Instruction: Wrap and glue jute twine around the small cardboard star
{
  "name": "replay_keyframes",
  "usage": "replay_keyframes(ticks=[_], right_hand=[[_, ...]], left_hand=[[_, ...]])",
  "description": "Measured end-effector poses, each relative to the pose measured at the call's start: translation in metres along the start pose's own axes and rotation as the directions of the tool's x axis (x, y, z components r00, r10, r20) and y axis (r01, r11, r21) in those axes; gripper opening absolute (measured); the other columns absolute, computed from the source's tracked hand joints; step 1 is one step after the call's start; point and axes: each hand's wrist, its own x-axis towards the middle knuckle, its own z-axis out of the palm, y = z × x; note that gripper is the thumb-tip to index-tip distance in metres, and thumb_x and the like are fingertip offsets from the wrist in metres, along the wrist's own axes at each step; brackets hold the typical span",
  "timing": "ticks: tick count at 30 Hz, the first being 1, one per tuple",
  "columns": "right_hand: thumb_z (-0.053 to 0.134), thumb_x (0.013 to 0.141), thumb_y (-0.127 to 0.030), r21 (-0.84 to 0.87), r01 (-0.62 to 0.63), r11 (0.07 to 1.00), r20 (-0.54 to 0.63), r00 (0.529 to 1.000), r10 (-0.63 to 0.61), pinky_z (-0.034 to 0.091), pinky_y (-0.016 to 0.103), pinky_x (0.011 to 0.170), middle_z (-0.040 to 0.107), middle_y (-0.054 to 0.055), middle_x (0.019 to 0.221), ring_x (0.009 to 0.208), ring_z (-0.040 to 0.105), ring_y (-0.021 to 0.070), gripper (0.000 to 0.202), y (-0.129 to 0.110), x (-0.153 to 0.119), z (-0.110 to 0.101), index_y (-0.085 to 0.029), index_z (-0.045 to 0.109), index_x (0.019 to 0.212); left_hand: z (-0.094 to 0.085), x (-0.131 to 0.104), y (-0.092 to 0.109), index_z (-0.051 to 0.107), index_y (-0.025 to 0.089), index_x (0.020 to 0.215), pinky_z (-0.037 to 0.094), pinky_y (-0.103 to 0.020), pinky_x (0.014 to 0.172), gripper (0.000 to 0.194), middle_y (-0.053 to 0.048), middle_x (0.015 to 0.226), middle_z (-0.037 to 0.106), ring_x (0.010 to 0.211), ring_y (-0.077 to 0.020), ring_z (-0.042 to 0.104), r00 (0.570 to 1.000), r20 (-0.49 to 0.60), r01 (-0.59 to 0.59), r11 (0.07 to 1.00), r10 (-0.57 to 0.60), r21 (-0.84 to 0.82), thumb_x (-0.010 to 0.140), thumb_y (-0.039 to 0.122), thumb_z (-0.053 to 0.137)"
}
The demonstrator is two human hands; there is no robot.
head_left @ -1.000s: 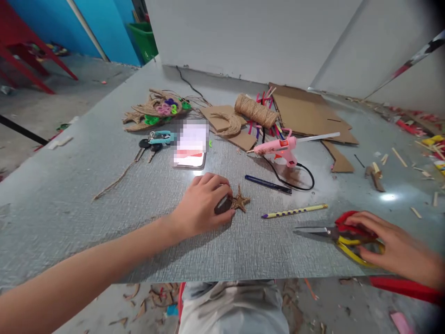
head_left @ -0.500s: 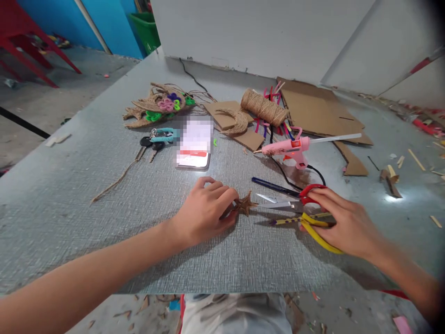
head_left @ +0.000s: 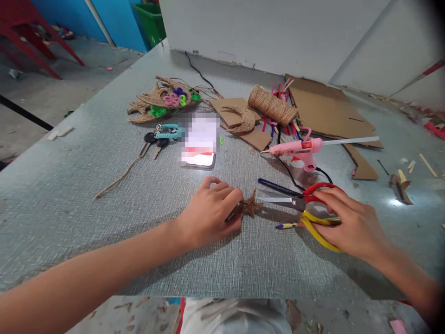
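Pinning a small twine star (head_left: pixel 251 206) to the worktop (head_left: pixel 86 195): left hand (head_left: pixel 210 213), fingers closed on its left edge. Right hand (head_left: pixel 351 222) grips the scissors (head_left: pixel 306 206) by the handles; blades nearly shut, long axis pointing left, tips just beside the star.

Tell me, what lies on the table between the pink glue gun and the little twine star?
In the head view, between the glue gun and the star lie a dark blue pen and the gun's black cord.
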Motion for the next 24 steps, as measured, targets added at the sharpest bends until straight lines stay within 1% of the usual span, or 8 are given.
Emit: replay_keyframes(ticks=[3, 5, 7, 11, 15, 19, 22, 24], right_hand=[[0.058, 0.077, -0.048, 0.004, -0.022, 1.0, 0.052, 0.998, 0.022, 0.051, 0.026, 0.059, 0.062, 0.005, 0.104, 0.08, 0.063, 0.0168, 0.041, 0.001, -0.0003, 0.0011, -0.019, 0.055, 0.107], [0.059, 0.077, -0.047, 0.021, -0.024, 0.999, 0.105, 0.994, 0.022, 0.052, 0.027, 0.064, 0.061, 0.006, 0.107, 0.084, 0.063, 0.0179, 0.043, 0.0002, 0.0007, 0.0011, -0.018, 0.054, 0.109], [0.06, 0.076, -0.046, 0.028, -0.019, 0.999, 0.13, 0.991, 0.015, 0.052, 0.028, 0.067, 0.061, 0.007, 0.109, 0.087, 0.063, 0.0188, 0.044, -0.0014, 0.0022, 0.0006, -0.018, 0.054, 0.11], [0.061, 0.075, -0.045, -0.012, 0.013, 1.0, 0.086, 0.996, -0.012, 0.05, 0.028, 0.063, 0.062, 0.007, 0.105, 0.083, 0.063, 0.0187, 0.043, -0.0049, 0.005, -0.0004, -0.018, 0.055, 0.108], [0.061, 0.075, -0.046, -0.052, 0.04, 0.998, 0.076, 0.996, -0.036, 0.048, 0.027, 0.061, 0.062, 0.006, 0.103, 0.081, 0.063, 0.0178, 0.042, -0.0072, 0.006, -0.001, -0.018, 0.056, 0.106], [0.06, 0.076, -0.046, -0.098, 0.049, 0.994, 0.055, 0.998, -0.044, 0.047, 0.027, 0.061, 0.063, 0.005, 0.101, 0.082, 0.064, 0.0175, 0.041, -0.0075, 0.0058, -0.0002, -0.018, 0.057, 0.106], [0.057, 0.079, -0.045, -0.146, 0.083, 0.986, 0.039, 0.996, -0.078, 0.046, 0.027, 0.061, 0.064, 0.004, 0.099, 0.08, 0.064, 0.0168, 0.037, -0.0067, 0.0061, 0.0006, -0.018, 0.058, 0.105], [0.056, 0.081, -0.045, -0.145, 0.1, 0.984, 0.044, 0.995, -0.094, 0.045, 0.027, 0.06, 0.064, 0.003, 0.097, 0.078, 0.064, 0.0161, 0.034, -0.006, 0.0066, 0.0007, -0.018, 0.059, 0.103]], left_hand=[[-0.0001, 0.0003, -0.0003, 0.055, 0.017, 0.082, 0.035, -0.037, 0.08, 0.01, -0.001, 0.072, 0.061, 0.068, -0.0165, 0.055, 1.0, 0.004, 0.008, 1.0, -0.008, 0.007, 0.079, 0.026, 0.051], [-0.0002, 0.0005, -0.0004, 0.054, 0.017, 0.081, 0.036, -0.036, 0.08, 0.009, -0.001, 0.072, 0.061, 0.068, -0.0163, 0.055, 1.0, 0.004, 0.008, 1.0, -0.008, 0.01, 0.079, 0.025, 0.051], [-0.0003, 0.0007, -0.0004, 0.053, 0.018, 0.082, 0.036, -0.036, 0.08, 0.009, -0.001, 0.073, 0.061, 0.068, -0.0163, 0.055, 1.0, 0.004, 0.007, 1.0, -0.007, 0.012, 0.079, 0.026, 0.05], [0.0, 0.0006, -0.0001, 0.053, 0.017, 0.081, 0.037, -0.037, 0.08, 0.009, -0.001, 0.072, 0.061, 0.067, -0.0161, 0.055, 1.0, -0.001, 0.008, 1.0, -0.008, 0.014, 0.079, 0.026, 0.051], [0.0001, 0.0005, -0.0002, 0.052, 0.017, 0.081, 0.037, -0.037, 0.08, 0.009, -0.002, 0.073, 0.061, 0.068, -0.0167, 0.055, 1.0, 0.01, 0.017, 1.0, -0.017, 0.01, 0.079, 0.026, 0.051], [-0.0002, 0.0004, 0.0, 0.053, 0.017, 0.081, 0.037, -0.038, 0.08, 0.01, -0.002, 0.072, 0.06, 0.068, -0.0169, 0.055, 0.999, 0.028, 0.025, 1.0, -0.025, -0.001, 0.079, 0.027, 0.05], [0.0, 0.0001, 0.0003, 0.053, 0.016, 0.083, 0.037, -0.039, 0.08, 0.013, -0.002, 0.072, 0.061, 0.067, -0.0173, 0.055, 0.999, 0.034, 0.027, 1.0, -0.027, -0.007, 0.08, 0.029, 0.05], [0.0002, 0.0001, 0.0003, 0.053, 0.016, 0.083, 0.037, -0.039, 0.079, 0.014, -0.002, 0.072, 0.061, 0.067, -0.0171, 0.055, 0.999, 0.031, 0.03, 0.999, -0.03, -0.011, 0.08, 0.029, 0.049]])
